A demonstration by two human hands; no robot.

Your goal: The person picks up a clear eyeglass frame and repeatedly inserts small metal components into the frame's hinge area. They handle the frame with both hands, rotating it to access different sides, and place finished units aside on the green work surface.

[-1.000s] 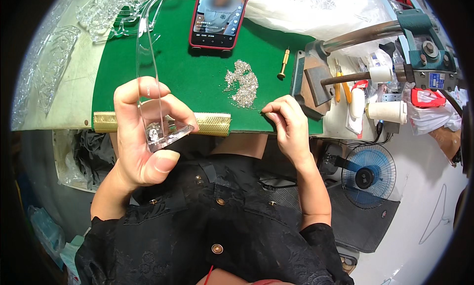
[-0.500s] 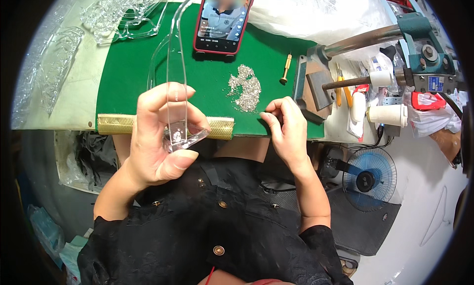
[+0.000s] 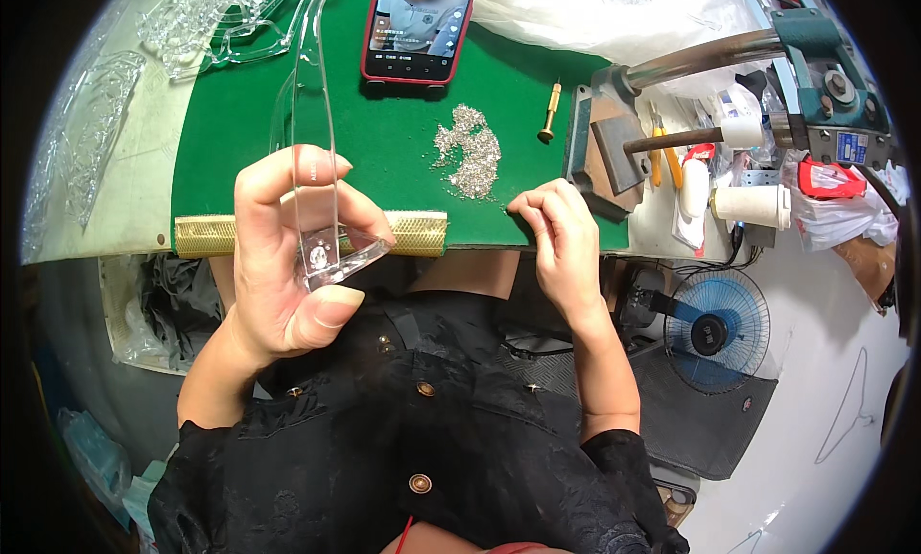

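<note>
My left hand holds a clear plastic eyeglass frame upright above the front edge of the green mat. Its fingers curl around the hinge corner, the thumb below, and one long temple arm points away from me. My right hand rests at the mat's near edge with thumb and forefinger pinched together; anything between them is too small to make out. Just beyond those fingertips lies a loose pile of tiny silvery metal parts, like small screws or hinge pieces.
A brass-coloured screwdriver stands behind my right hand, beside a green bench press. At the back is a red-cased phone. More clear frames heap up at the far left. A gold strip edges the mat.
The whole view has shifted slightly, so the table appears higher and further left. My left hand has moved a little left with the eyeglass frame. My right hand keeps its pinch near the pile.
</note>
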